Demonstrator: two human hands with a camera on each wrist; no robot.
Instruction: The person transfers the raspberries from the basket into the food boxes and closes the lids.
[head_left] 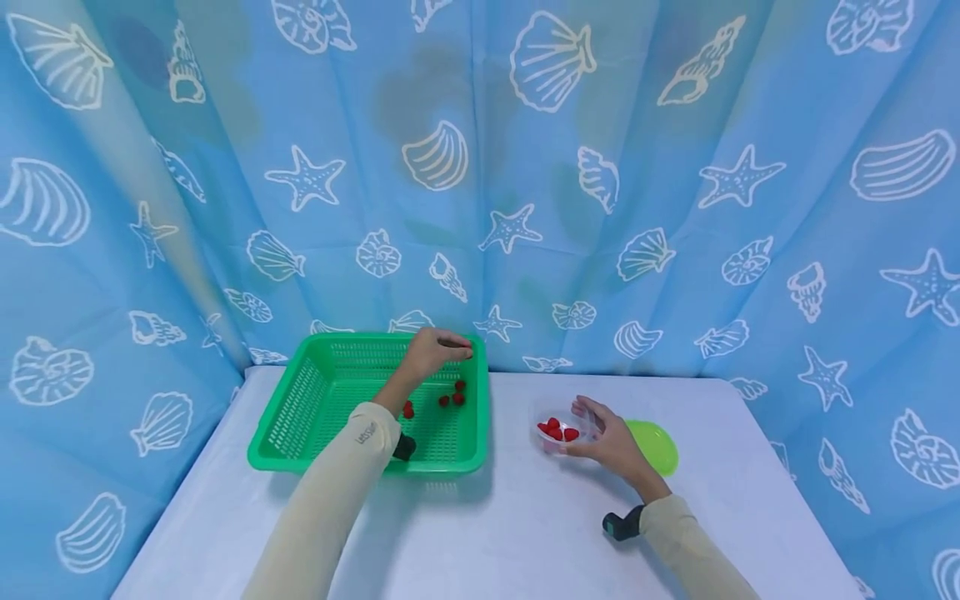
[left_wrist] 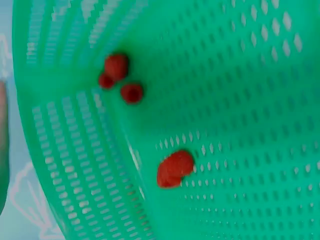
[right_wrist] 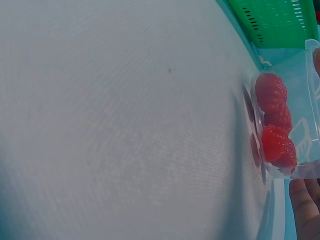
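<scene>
My left hand is over the right back part of a green plastic basket, thumb and fingertips together on a small dark red raspberry, mostly hidden. Several raspberries lie on the basket floor below; in the left wrist view three sit in a corner, with more red ones apart from them. My right hand grips a clear plastic container from its right side, thumb in front and fingers behind. Several red raspberries rest inside that container, on its bottom.
A light green round lid lies on the white table, just right of the right hand. Behind the table hangs a blue curtain with white shell prints. A black wrist camera is strapped under the right wrist.
</scene>
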